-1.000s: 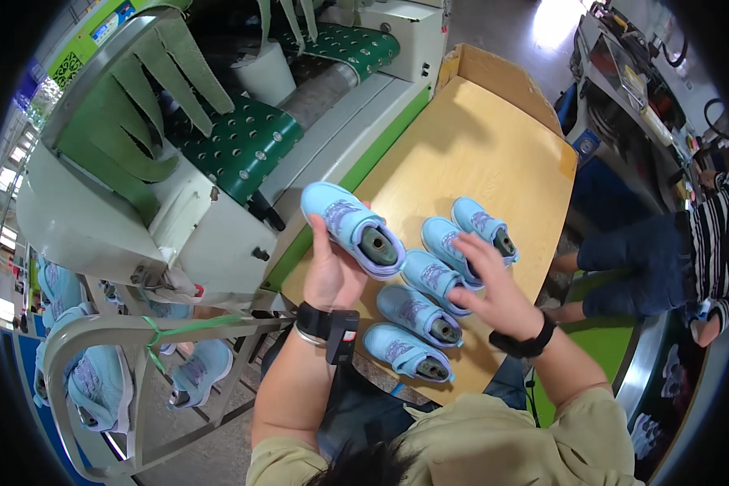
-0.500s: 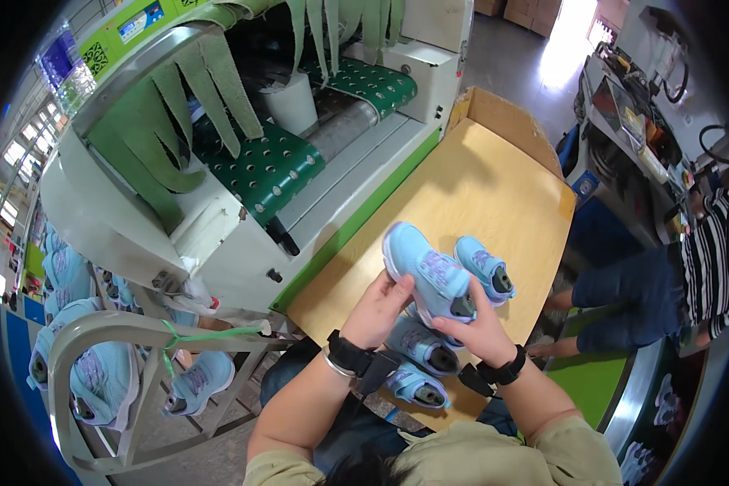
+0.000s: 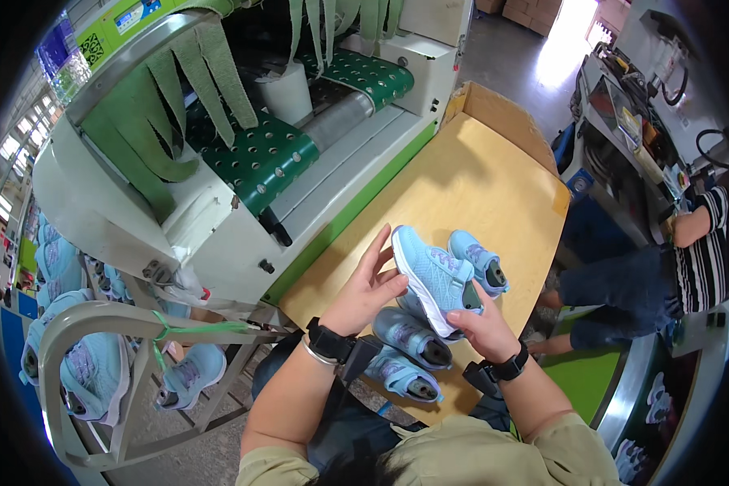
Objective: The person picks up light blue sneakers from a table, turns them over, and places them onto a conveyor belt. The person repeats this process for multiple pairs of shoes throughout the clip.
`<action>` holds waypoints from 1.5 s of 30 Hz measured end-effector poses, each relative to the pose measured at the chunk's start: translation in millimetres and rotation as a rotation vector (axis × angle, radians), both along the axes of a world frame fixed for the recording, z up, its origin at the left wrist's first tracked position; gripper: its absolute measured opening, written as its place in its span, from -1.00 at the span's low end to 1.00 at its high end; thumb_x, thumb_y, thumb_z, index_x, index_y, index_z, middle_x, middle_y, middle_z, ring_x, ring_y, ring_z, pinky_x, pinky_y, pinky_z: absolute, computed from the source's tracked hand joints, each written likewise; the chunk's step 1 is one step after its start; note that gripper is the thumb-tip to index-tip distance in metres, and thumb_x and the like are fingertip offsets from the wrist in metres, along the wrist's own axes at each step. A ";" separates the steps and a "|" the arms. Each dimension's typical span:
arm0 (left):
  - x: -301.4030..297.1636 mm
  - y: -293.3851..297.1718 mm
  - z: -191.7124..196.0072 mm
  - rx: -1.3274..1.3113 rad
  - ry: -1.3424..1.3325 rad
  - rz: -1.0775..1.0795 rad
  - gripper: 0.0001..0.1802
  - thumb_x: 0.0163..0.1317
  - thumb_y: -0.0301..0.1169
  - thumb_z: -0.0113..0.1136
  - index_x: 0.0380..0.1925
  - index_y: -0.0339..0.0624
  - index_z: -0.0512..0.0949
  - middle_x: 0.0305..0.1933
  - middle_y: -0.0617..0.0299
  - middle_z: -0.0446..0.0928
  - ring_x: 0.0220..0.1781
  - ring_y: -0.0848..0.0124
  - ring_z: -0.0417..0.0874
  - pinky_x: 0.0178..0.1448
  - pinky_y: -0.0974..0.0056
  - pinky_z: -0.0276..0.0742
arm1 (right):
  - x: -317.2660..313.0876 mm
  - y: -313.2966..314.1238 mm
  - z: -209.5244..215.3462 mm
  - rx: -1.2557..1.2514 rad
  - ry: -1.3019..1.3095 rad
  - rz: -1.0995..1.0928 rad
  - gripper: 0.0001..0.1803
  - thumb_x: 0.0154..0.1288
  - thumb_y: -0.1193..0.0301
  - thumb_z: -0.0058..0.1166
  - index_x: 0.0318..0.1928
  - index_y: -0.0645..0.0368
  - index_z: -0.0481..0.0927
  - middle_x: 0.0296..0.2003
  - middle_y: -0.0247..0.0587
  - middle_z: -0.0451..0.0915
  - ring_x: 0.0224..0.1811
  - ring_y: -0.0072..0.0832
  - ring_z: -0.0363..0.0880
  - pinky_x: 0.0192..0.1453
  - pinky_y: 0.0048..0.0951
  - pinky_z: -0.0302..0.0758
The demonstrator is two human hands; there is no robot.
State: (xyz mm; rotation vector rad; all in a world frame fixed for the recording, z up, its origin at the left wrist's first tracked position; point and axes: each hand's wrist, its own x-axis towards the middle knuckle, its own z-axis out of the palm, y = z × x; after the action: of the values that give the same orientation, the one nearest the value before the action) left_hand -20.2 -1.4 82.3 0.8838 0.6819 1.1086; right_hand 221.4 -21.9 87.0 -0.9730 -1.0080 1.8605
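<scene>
A light blue sneaker with a white sole and purple laces is held over the table, toe pointing away from me. My right hand grips it by the heel end, thumb on the sole's edge. Beside the sole, my left hand has its fingers spread and holds nothing; whether a fingertip touches the sole I cannot tell. Just beyond, another blue sneaker rests on the wooden table. Closer to me lie more of them, one sneaker partly under the held one and another sneaker nearest my body.
A white machine with a perforated green belt and hanging green strips borders the table's left. A metal rack with several blue sneakers stands at lower left. Cardboard edging lines the far end. A person in striped top is at right.
The sneaker has turned so its white sole edge faces my left hand more. My left hand has let go of its side and spread its fingers. The right hand keeps hold at the heel.
</scene>
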 end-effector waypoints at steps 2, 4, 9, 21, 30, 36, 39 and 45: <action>-1.6 0.6 -6.9 0.089 0.027 0.007 0.02 0.31 -0.53 0.26 0.58 0.00 -0.20 0.53 0.00 0.06 0.44 0.24 0.33 0.38 0.16 0.41 | -0.5 -0.6 2.2 0.047 -0.066 0.029 -0.10 0.22 0.50 0.30 0.49 0.30 0.09 0.29 -0.13 0.39 0.35 -0.39 0.36 0.39 -0.32 0.34; -2.6 0.3 -7.5 0.120 0.048 0.003 0.06 0.24 -0.57 0.31 0.58 -0.01 -0.18 0.49 0.02 0.11 0.45 0.24 0.30 0.42 0.16 0.38 | -0.7 -3.7 9.4 0.091 -0.165 0.050 -0.11 0.22 0.48 0.30 0.48 0.30 0.12 0.32 -0.11 0.35 0.36 -0.37 0.35 0.40 -0.32 0.34; -2.8 0.9 -6.6 0.057 0.067 0.068 0.13 0.08 -0.69 0.37 0.55 -0.02 -0.11 0.40 0.07 0.22 0.39 0.28 0.36 0.42 0.17 0.37 | -5.3 -5.9 18.8 0.178 -0.116 -0.016 0.04 0.21 0.57 0.31 0.56 0.09 -0.09 0.40 -0.07 0.22 0.40 -0.31 0.30 0.44 -0.26 0.29; 4.5 -2.4 -17.5 0.341 0.461 0.187 0.18 -0.03 -0.41 0.58 0.50 -0.17 -0.02 0.36 -0.02 0.25 0.36 0.14 0.40 0.44 0.05 0.33 | -11.4 -9.6 21.4 0.495 -0.465 -0.066 0.14 0.09 0.53 0.39 0.55 0.08 -0.11 0.35 -0.06 0.23 0.41 -0.35 0.27 0.45 -0.21 0.27; 7.5 -5.6 15.4 0.639 0.955 0.183 -0.16 -0.22 -0.16 0.65 0.10 -0.29 0.55 0.03 -0.01 0.60 0.13 0.07 0.53 0.26 0.08 0.44 | -10.3 -6.8 19.6 0.630 -0.630 -0.021 -0.15 0.15 0.39 0.35 0.38 0.23 0.16 0.16 0.04 0.45 0.24 -0.22 0.48 0.34 -0.27 0.39; 16.9 -5.9 3.8 0.592 0.963 0.259 -0.17 -0.26 -0.20 0.65 0.09 -0.27 0.56 0.03 0.02 0.61 0.14 0.06 0.52 0.28 0.03 0.40 | -7.8 4.2 23.7 0.648 -0.663 0.019 -0.17 0.18 0.39 0.35 0.34 0.20 0.12 0.16 0.03 0.43 0.23 -0.26 0.48 0.32 -0.27 0.40; 22.6 -8.4 -3.9 0.581 0.917 0.252 -0.08 -0.25 -0.19 0.66 0.18 -0.25 0.49 0.18 -0.01 0.51 0.21 0.05 0.49 0.36 0.00 0.33 | 5.5 5.5 22.7 0.723 -0.734 0.069 -0.17 0.17 0.36 0.37 0.33 0.18 0.14 0.15 0.03 0.42 0.24 -0.27 0.46 0.31 -0.27 0.40; -7.2 -0.3 -9.4 0.275 0.814 0.303 -0.28 0.10 -0.27 0.47 0.26 -0.21 0.43 0.34 -0.01 0.36 0.28 0.13 0.47 0.34 0.10 0.38 | 70.0 43.8 23.8 0.560 -0.591 -0.319 -0.21 0.18 0.52 0.36 0.31 0.20 0.14 0.15 -0.12 0.41 0.21 -0.41 0.44 0.30 -0.36 0.42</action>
State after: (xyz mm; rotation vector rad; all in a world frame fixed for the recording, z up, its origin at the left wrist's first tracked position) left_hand -27.4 -1.7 73.0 1.5318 1.3866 1.1084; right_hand 291.5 21.9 110.8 -1.2592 -1.5082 0.9495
